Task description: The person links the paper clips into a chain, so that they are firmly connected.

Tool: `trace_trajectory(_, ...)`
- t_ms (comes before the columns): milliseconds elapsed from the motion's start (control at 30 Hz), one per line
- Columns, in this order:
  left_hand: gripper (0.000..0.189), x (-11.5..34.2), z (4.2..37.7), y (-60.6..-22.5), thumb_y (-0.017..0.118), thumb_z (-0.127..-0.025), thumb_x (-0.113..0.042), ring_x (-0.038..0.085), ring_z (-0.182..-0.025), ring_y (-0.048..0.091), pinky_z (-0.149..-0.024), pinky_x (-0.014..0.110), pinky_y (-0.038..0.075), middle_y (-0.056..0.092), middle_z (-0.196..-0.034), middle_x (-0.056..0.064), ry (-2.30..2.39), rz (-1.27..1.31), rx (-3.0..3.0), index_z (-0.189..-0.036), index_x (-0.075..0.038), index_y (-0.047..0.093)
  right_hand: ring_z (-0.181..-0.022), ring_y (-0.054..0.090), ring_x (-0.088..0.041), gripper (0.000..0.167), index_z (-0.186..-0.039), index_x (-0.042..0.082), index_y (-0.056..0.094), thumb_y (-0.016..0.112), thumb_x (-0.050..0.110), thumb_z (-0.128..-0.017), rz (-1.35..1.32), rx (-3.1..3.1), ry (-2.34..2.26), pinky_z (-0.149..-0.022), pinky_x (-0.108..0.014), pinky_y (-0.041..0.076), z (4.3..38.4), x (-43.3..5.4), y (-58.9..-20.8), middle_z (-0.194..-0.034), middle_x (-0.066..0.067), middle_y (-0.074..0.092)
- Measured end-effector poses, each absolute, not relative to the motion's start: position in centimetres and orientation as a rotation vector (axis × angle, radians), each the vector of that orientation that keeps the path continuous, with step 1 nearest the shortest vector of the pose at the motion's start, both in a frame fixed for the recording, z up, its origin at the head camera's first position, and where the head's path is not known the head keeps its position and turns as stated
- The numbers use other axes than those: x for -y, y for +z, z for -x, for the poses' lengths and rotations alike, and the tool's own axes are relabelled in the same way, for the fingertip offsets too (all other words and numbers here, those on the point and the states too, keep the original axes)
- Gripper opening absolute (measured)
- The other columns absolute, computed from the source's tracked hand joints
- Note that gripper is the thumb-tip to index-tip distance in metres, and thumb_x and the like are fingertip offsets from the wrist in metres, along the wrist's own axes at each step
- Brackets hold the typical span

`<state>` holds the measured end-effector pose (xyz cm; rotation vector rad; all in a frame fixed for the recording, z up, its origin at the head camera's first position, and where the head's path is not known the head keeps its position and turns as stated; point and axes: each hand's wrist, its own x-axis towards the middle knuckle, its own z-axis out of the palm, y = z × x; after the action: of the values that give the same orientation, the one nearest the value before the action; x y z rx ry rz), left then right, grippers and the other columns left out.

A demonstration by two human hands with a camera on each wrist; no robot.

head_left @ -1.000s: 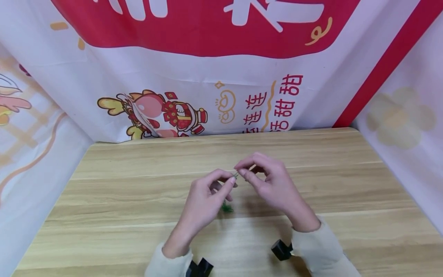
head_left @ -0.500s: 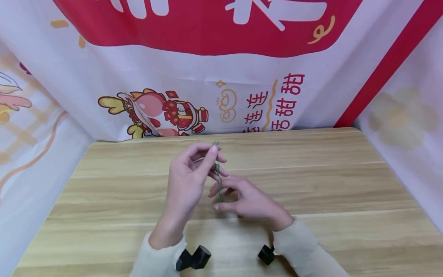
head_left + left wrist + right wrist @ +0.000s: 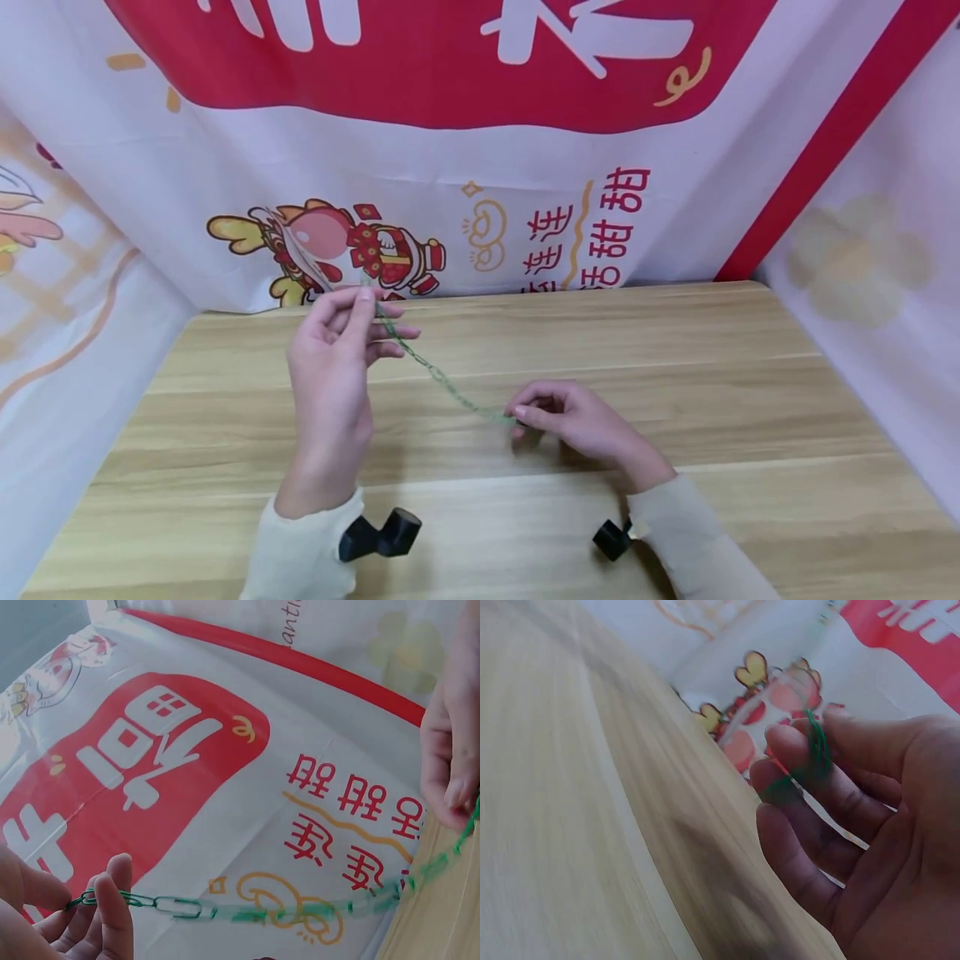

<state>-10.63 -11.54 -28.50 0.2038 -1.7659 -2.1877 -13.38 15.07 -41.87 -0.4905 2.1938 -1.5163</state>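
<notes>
A chain of linked green paper clips [image 3: 437, 374] stretches between the two hands above the table, sagging a little in the middle. My left hand [image 3: 330, 367] pinches its upper left end between thumb and forefinger, the other fingers spread loosely. Lower and to the right, my right hand [image 3: 581, 423] pinches the other end near the tabletop. In the left wrist view the wire links of the chain [image 3: 178, 907] run sharp near the left hand and blur toward the right one. In the right wrist view several clips [image 3: 819, 746] bunch between the thumb and fingers.
The wood-grain table [image 3: 675, 358] spreads beneath both hands. A white and red printed cloth [image 3: 420, 150] hangs at its back edge, with more cloth at both sides. Black wrist cameras [image 3: 381, 535] stick out from the beige sleeves.
The hands came together around the green chain, then moved apart. My left hand rose to the left and my right hand drew back right, so the chain now spans between them.
</notes>
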Motion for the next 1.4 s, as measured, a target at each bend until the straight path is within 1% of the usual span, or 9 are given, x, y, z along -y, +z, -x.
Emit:
trace_trajectory(333,0.022,11.7,10.8,-29.4,0.061,-0.111,-0.027,0.018,-0.08,0.081,-0.065,0.024,0.062,0.079,-0.095,0.003,-2.227,-0.278,1.75,-0.12,-0.008,0.068,-0.084,0.072,-0.022,0.029,-0.129,0.0,0.068,0.07,0.016,-0.105,0.4,-1.935,-1.672,-0.075,-0.033,0.065,13.0,-16.3,-41.8,-0.096,-0.017,0.074)
trace_trajectory(533,0.02,10.1,10.5,-29.2,0.059,-0.112,-0.021,0.017,-0.078,0.08,-0.067,0.025,0.063,0.079,-0.091,-0.003,-2.245,-0.198,1.851,-0.12,-0.005,0.067,-0.087,0.071,-0.022,0.035,-0.126,0.002,0.07,0.079,0.022,-0.099,0.478,-2.128,-1.537,-0.069,-0.031,0.061,12.8,-14.4,-41.7,-0.104,-0.014,0.076)
trace_trajectory(733,0.02,8.5,9.9,-28.2,0.059,-0.112,-0.017,0.019,-0.078,0.081,-0.068,0.028,0.064,0.079,-0.092,0.001,-2.252,-0.08,1.892,-0.12,-0.001,0.067,-0.113,0.069,-0.025,0.066,-0.145,0.012,0.063,0.092,0.027,-0.087,0.586,-2.303,-1.484,-0.093,-0.038,0.061,13.0,-11.6,-41.3,-0.132,-0.008,0.071)
trace_trajectory(800,0.019,8.1,9.7,-27.7,0.06,-0.111,-0.016,0.02,-0.078,0.08,-0.068,0.03,0.065,0.079,-0.093,0.003,-2.265,-0.05,1.885,-0.12,0.0,0.067,-0.121,0.067,-0.026,0.069,-0.147,0.015,0.062,0.092,0.03,-0.087,0.616,-2.336,-1.477,-0.101,-0.043,0.059,13.0,-10.9,-41.4,-0.138,-0.007,0.069)
trace_trajectory(867,0.019,7.8,9.4,-27.4,0.06,-0.111,-0.016,0.021,-0.078,0.081,-0.068,0.03,0.065,0.079,-0.093,0.004,-2.28,-0.032,1.878,-0.12,-0.001,0.067,-0.12,0.068,-0.026,0.054,-0.139,0.015,0.067,0.088,0.03,-0.091,0.638,-2.35,-1.478,-0.102,-0.043,0.059,13.0,-10.5,-41.5,-0.134,-0.005,0.072)
trace_trajectory(967,0.018,7.7,9.3,-27.2,0.06,-0.111,-0.016,0.021,-0.078,0.081,-0.068,0.031,0.065,0.079,-0.093,0.003,-2.283,-0.021,1.864,-0.12,-0.002,0.067,-0.102,0.071,-0.02,0.022,-0.116,0.013,0.076,0.076,0.03,-0.102,0.605,-2.301,-1.503,-0.092,-0.036,0.061,12.7,-10.9,-41.7,-0.113,-0.002,0.078)
trace_trajectory(1067,0.018,8.3,9.6,-27.4,0.059,-0.112,-0.017,0.021,-0.078,0.081,-0.067,0.03,0.064,0.079,-0.094,0.002,-2.234,-0.064,1.83,-0.12,-0.002,0.067,-0.075,0.068,-0.015,0.024,-0.1,0.01,0.076,0.066,0.03,-0.108,0.524,-2.172,-1.556,-0.07,-0.029,0.06,12.2,-11.8,-41.5,-0.083,-0.002,0.074)
trace_trajectory(1233,0.018,9.6,10.2,-28.0,0.06,-0.111,-0.02,0.022,-0.08,0.082,-0.064,0.027,0.064,0.08,-0.096,0.004,-2.157,-0.162,1.746,-0.116,-0.004,0.066,-0.058,0.055,-0.012,0.03,-0.11,0.003,0.071,0.06,0.031,-0.111,0.458,-2.015,-1.651,-0.054,-0.024,0.051,11.7,-13.3,-40.7,-0.07,-0.002,0.059)
trace_trajectory(1400,0.016,10.5,10.7,-28.5,0.062,-0.11,-0.02,0.022,-0.081,0.082,-0.064,0.026,0.064,0.08,-0.101,0.007,-2.12,-0.25,1.667,-0.117,-0.007,0.068,-0.07,0.06,-0.013,0.031,-0.127,0.0,0.067,0.059,0.026,-0.112,0.394,-2.005,-1.702,-0.059,-0.022,0.053,11.7,-14.7,-40.2,-0.087,-0.007,0.066)
